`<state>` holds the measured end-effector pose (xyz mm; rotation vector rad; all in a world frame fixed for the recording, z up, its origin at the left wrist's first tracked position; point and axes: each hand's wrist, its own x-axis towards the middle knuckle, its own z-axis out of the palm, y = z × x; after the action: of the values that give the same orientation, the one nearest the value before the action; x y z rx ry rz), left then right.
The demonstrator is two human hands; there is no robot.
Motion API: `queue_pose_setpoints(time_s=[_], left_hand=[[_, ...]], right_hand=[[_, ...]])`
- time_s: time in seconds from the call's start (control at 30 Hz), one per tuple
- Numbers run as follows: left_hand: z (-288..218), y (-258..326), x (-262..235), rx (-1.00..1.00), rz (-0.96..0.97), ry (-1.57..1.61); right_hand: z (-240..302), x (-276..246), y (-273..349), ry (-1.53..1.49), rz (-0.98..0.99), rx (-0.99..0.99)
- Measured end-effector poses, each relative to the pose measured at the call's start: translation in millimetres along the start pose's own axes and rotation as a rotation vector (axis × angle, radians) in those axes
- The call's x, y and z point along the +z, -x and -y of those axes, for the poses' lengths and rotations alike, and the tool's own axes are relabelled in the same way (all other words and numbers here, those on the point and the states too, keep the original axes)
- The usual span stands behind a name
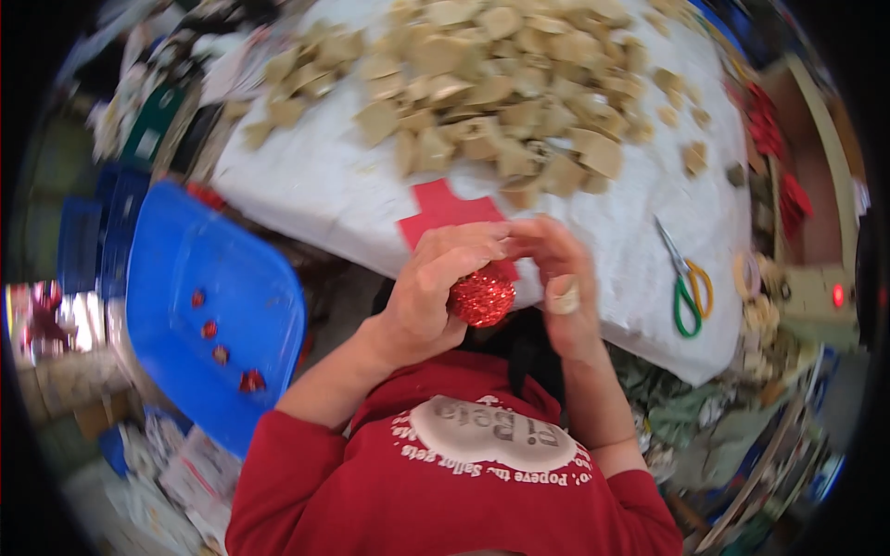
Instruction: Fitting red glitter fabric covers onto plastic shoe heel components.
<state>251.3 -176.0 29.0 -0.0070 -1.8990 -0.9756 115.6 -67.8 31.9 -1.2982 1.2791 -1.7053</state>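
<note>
Close in front of my chest, a red glittery ball [482, 296] rests in my left hand [422, 287], whose fingers wrap over its far side. My right hand [567, 278] arches beside the ball, fingers curved toward my left fingertips and thumb apart from them. A pale patch covers that thumb's tip. Whether the right fingertips touch the ball is hard to see. Just beyond both hands, a red cross-shaped flat piece [440, 211] lies at the table's near edge, partly hidden by my fingers.
Many beige curved pieces [501, 83] are heaped on the white-covered table [343, 185]. Scissors [686, 287] with green and yellow handles lie at the right. A blue tub [185, 278] at the left contains several small red pieces. Boxes and scraps crowd both sides.
</note>
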Motion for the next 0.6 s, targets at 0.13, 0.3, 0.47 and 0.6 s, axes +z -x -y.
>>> queue_pose_setpoints(time_s=[0.13, 0.3, 0.47, 0.6], left_hand=[[-17, -2, -60, -0.143, 0.085, -0.218], [-18, 48, -97, -0.078, -0.188, -0.365], [-13, 123, -155, -0.806, -0.468, -0.878], [-9, 246, -221, -1.354, -0.81, -0.873]], right_hand=[[-4, 2, -2, -0.028, -0.016, -0.043], [-9, 15, -8, 0.085, 0.023, 0.067], [-8, 20, -10, 0.609, 0.018, -0.014], [-12, 17, -9, 0.91, 0.175, -0.185]])
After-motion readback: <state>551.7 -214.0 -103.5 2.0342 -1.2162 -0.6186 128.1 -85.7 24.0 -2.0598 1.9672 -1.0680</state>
